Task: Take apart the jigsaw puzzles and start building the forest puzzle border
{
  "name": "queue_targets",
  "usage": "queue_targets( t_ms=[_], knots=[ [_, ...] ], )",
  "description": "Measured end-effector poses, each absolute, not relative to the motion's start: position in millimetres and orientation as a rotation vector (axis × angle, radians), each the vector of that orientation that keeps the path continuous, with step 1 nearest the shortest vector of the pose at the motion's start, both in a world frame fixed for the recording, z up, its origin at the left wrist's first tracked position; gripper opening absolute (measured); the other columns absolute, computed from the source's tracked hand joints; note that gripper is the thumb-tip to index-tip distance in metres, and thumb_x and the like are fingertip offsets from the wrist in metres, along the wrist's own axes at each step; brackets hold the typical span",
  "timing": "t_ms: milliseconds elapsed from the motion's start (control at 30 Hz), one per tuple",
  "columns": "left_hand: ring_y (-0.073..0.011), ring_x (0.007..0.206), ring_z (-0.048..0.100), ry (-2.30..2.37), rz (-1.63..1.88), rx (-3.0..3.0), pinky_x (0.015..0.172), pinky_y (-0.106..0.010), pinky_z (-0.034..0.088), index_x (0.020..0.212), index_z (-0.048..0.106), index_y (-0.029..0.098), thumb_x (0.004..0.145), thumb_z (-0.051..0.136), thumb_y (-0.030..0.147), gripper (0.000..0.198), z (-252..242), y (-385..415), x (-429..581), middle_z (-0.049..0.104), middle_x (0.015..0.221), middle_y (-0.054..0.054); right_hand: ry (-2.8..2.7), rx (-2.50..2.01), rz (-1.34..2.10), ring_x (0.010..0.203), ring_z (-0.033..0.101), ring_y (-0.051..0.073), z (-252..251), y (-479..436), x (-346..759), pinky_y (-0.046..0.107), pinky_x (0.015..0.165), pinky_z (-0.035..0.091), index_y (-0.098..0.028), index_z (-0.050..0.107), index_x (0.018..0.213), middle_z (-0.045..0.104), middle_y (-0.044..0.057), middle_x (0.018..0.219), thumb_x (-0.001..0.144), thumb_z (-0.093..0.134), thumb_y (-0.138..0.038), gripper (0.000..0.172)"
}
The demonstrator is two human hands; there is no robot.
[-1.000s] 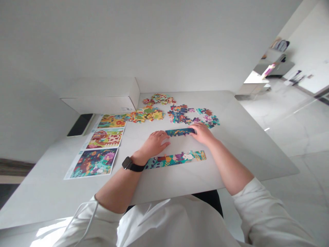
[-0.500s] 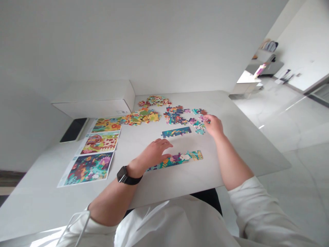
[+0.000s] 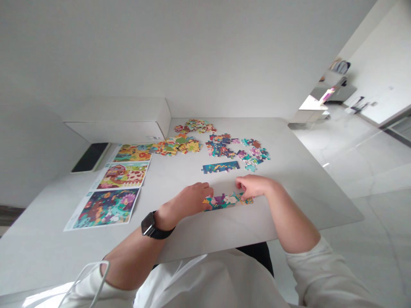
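A strip of joined jigsaw pieces (image 3: pixel 229 200), with a white rabbit on teal and purple, lies on the table near its front edge. My left hand (image 3: pixel 192 199), with a black watch on its wrist, covers the strip's left part, fingers curled over it. At the right end, my right hand (image 3: pixel 255 186) has its thumb on the strip and its fingers bent at the far edge; whether a loose piece is under them is hidden. A shorter dark-blue joined strip (image 3: pixel 221 167) lies just beyond both hands.
Loose purple and teal pieces (image 3: pixel 255 153) lie at the right, dark-blue pieces (image 3: pixel 219 147) beside them. Farther left are yellow pieces (image 3: pixel 180 144) and red-and-green pieces (image 3: pixel 196 125). Picture sheets (image 3: pixel 104 207), a phone (image 3: pixel 90 157) and a white box (image 3: pixel 118 122) occupy the left side.
My right hand has left the loose purple pieces and come down to the strip's right end. My left hand's fingers have closed in on the strip. The view has shifted slightly.
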State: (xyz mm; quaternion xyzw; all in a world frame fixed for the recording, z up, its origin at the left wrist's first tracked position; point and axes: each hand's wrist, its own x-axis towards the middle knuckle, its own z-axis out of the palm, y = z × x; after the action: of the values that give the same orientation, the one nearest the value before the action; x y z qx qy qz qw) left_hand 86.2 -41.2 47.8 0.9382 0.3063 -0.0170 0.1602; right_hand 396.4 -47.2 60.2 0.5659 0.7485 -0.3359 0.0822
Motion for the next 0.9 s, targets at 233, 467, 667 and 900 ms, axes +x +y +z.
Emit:
queue_targets(
  t_ms=[233, 467, 667, 900],
  knots=[
    [-0.0260, 0.102, 0.071, 0.873, -0.022, 2.628, 0.089, -0.035, 0.055, 0.108, 0.071, 0.026, 0.091, 0.077, 0.036, 0.020, 35.7, -32.8, 72.8, 0.074, 0.114, -0.006, 2.359, 1.585, -0.909, 0.075, 0.069, 0.018, 58.8, -46.6, 375.7, 0.026, 0.061, 0.041, -0.027, 0.072, 0.096, 0.074, -0.002, 0.087, 0.068, 0.090, -0.019, 0.035],
    [-0.0228, 0.094, 0.071, 0.920, 0.028, 2.561, 0.082, -0.033, 0.053, 0.105, 0.072, 0.027, 0.098, 0.068, 0.043, 0.018, 38.8, -24.7, 68.5, 0.075, 0.107, -0.003, 2.390, 1.609, -1.155, 0.066, 0.066, 0.015, 61.8, -44.0, 389.5, 0.025, 0.060, 0.041, -0.026, 0.070, 0.098, 0.070, -0.004, 0.080, 0.077, 0.086, -0.030, 0.027],
    [-0.0257, 0.097, 0.072, 1.109, 0.202, 2.592, 0.088, -0.038, 0.056, 0.111, 0.073, 0.024, 0.103, 0.060, 0.044, 0.025, 36.8, -18.3, 72.2, 0.074, 0.108, -0.008, 2.432, 2.255, -1.013, 0.063, 0.063, 0.016, 45.1, -19.1, 433.2, 0.026, 0.061, 0.043, -0.025, 0.069, 0.100, 0.071, -0.002, 0.075, 0.095, 0.066, -0.039, 0.016],
    [-0.0350, 0.128, 0.063, 1.150, 0.310, 2.703, 0.112, -0.053, 0.051, 0.133, 0.069, 0.024, 0.100, 0.066, 0.039, 0.036, 25.3, -16.9, 79.1, 0.067, 0.141, -0.015, 2.169, 2.851, -0.355, 0.074, 0.068, 0.020, 18.9, 6.1, 458.6, 0.029, 0.070, 0.047, -0.024, 0.075, 0.096, 0.077, 0.002, 0.082, 0.093, 0.064, -0.027, 0.011]
  ],
)
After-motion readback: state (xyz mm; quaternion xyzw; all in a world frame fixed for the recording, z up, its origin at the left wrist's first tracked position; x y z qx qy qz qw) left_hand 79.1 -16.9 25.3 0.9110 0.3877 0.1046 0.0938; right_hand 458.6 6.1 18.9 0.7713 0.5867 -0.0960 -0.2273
